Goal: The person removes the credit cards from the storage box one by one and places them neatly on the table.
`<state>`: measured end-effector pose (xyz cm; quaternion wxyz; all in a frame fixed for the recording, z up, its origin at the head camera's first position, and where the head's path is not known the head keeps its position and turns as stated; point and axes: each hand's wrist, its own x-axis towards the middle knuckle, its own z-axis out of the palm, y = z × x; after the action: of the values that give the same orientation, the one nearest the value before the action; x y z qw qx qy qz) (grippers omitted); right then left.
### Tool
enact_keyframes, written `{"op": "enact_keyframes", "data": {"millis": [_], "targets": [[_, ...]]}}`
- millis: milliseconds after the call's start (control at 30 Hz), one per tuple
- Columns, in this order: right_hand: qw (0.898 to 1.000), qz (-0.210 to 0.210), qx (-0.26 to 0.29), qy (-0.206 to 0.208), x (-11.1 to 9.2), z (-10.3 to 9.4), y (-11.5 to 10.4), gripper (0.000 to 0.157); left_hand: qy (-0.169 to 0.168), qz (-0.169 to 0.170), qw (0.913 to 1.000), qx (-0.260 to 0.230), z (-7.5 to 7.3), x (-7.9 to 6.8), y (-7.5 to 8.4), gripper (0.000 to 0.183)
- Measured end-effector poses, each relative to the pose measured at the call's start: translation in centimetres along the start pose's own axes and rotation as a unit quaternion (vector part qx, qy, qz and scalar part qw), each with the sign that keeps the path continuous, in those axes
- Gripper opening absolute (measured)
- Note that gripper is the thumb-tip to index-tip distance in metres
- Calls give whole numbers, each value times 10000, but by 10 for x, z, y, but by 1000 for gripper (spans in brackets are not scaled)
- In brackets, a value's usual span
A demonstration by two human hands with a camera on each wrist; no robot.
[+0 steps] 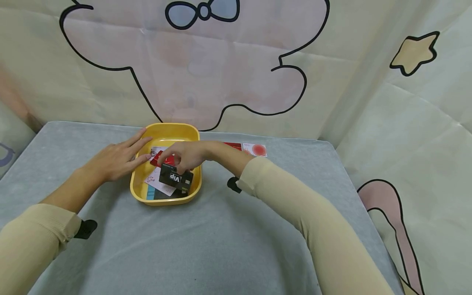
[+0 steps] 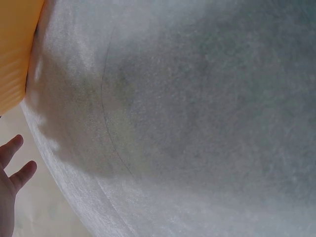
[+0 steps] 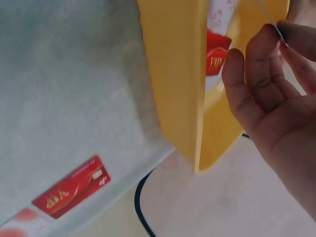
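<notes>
A yellow plastic basket (image 1: 140,196) holds several cards. Over its right half, my right hand (image 1: 186,155) pinches a black VIP card (image 1: 176,178) between thumb and fingertips. The right wrist view shows that card edge-on as a thin line, with the other fingers (image 3: 256,84) loosely bent. Under or beside the held card lie a red VIP card (image 3: 216,58), a pale card with a floral print (image 1: 162,183) and a dark card with a blue end (image 1: 162,195). At the basket's left rim, my left hand (image 1: 119,159) rests with its fingers extended and spread.
On the grey tablecloth (image 1: 236,237), right of the basket and partly behind my right forearm, lie another red VIP card (image 3: 71,187) and a white card with a red circle (image 1: 255,150). A printed curtain (image 1: 221,73) hangs behind the table's far edge.
</notes>
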<state>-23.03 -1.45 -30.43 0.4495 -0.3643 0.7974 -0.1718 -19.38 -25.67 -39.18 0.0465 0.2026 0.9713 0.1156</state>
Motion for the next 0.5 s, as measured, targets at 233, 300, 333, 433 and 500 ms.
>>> {"op": "enact_keyframes", "data": {"millis": [233,300,333,433,500], "targets": [[9984,-30,244,506,-18,-11,10,50,-56,-80,9999,32,0,1,1,68],[9976,-44,349,602,-22,-15,12,47,-80,-103,9999,41,0,2,2,68],[9971,-56,403,637,-24,-17,14,46,-97,-119,9999,47,0,2,1,68],[9956,-106,517,768,-30,-22,18,44,-123,-145,9998,35,0,2,2,69],[9938,-62,629,911,-34,-25,21,44,-114,-159,9998,2,0,2,3,69]]}}
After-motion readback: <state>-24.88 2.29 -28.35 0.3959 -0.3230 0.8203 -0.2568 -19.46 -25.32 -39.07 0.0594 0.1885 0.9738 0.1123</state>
